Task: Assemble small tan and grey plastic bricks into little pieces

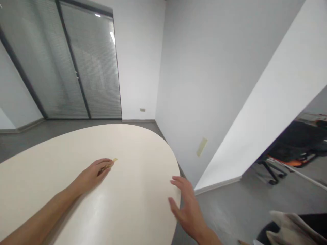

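My left hand (98, 172) rests low over the pale round-ended table (138, 149), its fingers closed around a small, thin yellow-brown item (114, 160). One yellowish tip sticks out past the fingertips, and a darker patterned part shows between thumb and fingers. The palm hides the remainder, so its kind cannot be made out. Over the table's right edge, my right hand (187, 207) is held with thumb and fingers apart and nothing in it.
A grey-white wall (199, 85) with a pale socket plate (202, 147) stands close beyond the table's right side. Glass panels with blinds (94, 68) are at the back left. To the right are a black wheeled chair (293, 143) and beige cloth (293, 226).
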Tool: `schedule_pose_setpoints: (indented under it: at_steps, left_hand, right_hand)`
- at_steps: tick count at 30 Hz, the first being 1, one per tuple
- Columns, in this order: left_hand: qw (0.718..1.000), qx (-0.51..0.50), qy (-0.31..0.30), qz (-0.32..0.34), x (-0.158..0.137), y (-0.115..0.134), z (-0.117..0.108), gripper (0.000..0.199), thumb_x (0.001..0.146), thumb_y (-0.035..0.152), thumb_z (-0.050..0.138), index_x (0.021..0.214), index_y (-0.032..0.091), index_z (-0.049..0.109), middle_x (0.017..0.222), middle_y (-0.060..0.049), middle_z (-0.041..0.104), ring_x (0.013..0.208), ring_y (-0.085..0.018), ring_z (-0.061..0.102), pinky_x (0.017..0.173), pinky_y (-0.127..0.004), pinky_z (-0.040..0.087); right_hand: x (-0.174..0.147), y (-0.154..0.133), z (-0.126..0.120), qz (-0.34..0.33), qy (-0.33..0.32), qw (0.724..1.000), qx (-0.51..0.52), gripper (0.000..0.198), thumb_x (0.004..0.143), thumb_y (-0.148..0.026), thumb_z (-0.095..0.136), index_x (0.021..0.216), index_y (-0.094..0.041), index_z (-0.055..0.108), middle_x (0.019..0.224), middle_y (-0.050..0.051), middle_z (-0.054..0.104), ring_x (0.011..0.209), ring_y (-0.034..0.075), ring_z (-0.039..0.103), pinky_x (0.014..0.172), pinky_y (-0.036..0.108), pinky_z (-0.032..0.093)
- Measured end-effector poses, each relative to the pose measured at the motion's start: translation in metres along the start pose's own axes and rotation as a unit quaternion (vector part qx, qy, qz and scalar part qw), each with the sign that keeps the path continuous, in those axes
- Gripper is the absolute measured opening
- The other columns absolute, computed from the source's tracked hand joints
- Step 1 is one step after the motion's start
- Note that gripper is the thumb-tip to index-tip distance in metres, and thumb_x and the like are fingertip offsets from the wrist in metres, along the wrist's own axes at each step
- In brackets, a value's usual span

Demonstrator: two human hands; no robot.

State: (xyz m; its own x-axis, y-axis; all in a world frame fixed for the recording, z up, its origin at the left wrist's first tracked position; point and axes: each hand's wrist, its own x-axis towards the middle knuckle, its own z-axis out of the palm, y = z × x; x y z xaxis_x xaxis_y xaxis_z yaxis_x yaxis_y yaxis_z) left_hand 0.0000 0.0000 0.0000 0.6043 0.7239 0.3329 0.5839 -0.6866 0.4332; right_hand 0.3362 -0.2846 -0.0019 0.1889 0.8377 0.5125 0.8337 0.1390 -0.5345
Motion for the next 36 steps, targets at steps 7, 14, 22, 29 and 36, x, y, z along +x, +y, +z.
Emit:
schedule_pose_setpoints:
  at_steps: [7,14,22,29,36]
  left_hand:
    - [0.995,-0.070,-0.046,0.062,-0.009,0.012,-0.013,0.036,0.089,0.049,0.051,0.106,0.026,0.073,0.118,-0.007,0.070,0.109,-0.027,0.064,0.096,-0.037,0.052]
    - [0.958,-0.281,0.045,-0.045,-0.013,0.010,-0.009,0.045,0.090,0.053,0.048,0.124,0.028,0.061,0.143,-0.007,0.054,0.130,-0.029,0.052,0.107,-0.042,0.046]
    - [0.782,-0.556,0.198,-0.198,0.004,0.003,-0.009,0.058,0.089,0.058,0.037,0.131,0.022,0.052,0.145,-0.010,0.053,0.132,-0.025,0.051,0.111,-0.045,0.041]
    - [0.717,-0.572,0.332,-0.219,0.008,-0.022,-0.025,0.050,0.086,0.061,0.048,0.111,0.019,0.062,0.130,-0.011,0.064,0.123,-0.025,0.057,0.113,-0.043,0.035]
    - [0.753,-0.496,0.346,-0.259,0.000,-0.050,-0.038,0.049,0.091,0.060,0.040,0.105,0.020,0.065,0.127,-0.011,0.065,0.126,-0.025,0.055,0.111,-0.042,0.037]
  right_hand:
    - [0.103,-0.098,0.089,-0.016,-0.318,0.945,0.072,0.122,0.069,-0.073,0.070,0.159,-0.013,0.011,0.165,0.018,0.003,0.152,0.037,0.002,0.122,0.059,0.009]
    - [0.140,-0.131,0.175,-0.053,-0.281,0.956,0.060,0.129,0.065,-0.077,0.068,0.157,-0.008,0.010,0.163,0.022,0.013,0.151,0.039,0.010,0.122,0.058,0.009]
    - [0.163,-0.153,0.212,-0.131,-0.244,0.960,0.040,0.105,0.067,-0.072,0.070,0.148,-0.014,0.039,0.155,0.018,0.038,0.143,0.037,0.033,0.121,0.052,0.020]
    - [0.182,-0.160,0.234,-0.145,-0.239,0.960,0.021,0.090,0.072,-0.070,0.069,0.141,-0.015,0.049,0.151,0.018,0.043,0.143,0.034,0.035,0.119,0.048,0.026]
    - [0.200,-0.189,0.265,-0.271,-0.240,0.930,0.065,0.030,0.083,-0.037,0.071,0.109,-0.022,0.068,0.113,0.006,0.067,0.108,0.022,0.059,0.100,0.034,0.044]
